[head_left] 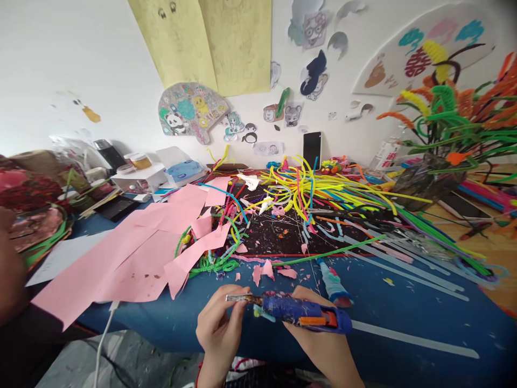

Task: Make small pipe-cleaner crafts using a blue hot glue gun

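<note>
My right hand (313,323) is wrapped round a blue hot glue gun (288,308) with an orange part near its back end. A long translucent glue stick (416,338) sticks out of its rear to the right. The gun's metal nozzle points left, over the fingers of my left hand (220,319). Those fingers are pinched together; what they hold, if anything, is hidden. A small light-blue and yellow-green piece (264,313) shows just below the front of the gun; I cannot tell what bears it. Beyond the gun, a light-blue fuzzy cone-shaped piece (334,283) lies on the table.
Pink paper sheets (137,248) cover the table's left part. Yellow pipe cleaners (335,186) pile up at the back, with more glue sticks (407,269) at right. A vase of pipe-cleaner stems (428,178) stands far right. Another person's arm (10,269) is at the left edge.
</note>
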### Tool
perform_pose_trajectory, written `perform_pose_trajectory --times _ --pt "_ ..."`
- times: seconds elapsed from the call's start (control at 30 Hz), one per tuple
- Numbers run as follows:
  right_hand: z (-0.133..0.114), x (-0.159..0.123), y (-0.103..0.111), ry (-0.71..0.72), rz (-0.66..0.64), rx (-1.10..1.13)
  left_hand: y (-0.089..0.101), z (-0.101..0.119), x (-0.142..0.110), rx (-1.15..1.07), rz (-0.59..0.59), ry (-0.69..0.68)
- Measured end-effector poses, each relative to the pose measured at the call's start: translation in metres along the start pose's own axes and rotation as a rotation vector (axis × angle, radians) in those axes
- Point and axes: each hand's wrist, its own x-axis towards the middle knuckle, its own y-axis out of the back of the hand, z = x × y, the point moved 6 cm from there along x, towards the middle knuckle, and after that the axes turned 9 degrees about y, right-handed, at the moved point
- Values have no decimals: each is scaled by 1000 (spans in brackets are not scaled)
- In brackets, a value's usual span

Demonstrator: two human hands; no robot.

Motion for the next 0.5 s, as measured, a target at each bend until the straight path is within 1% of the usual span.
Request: perform_pose_trajectory --times 0.17,0.37,0.5 --pt "5 -1 0 -36 -3 0 2 -1 -1 11 22 9" --pt "7 -3 0 -26 1 -46 3 -1 0 29 38 26" --pt "9 -3 0 -31 -6 -29 4 0 0 19 47 21"
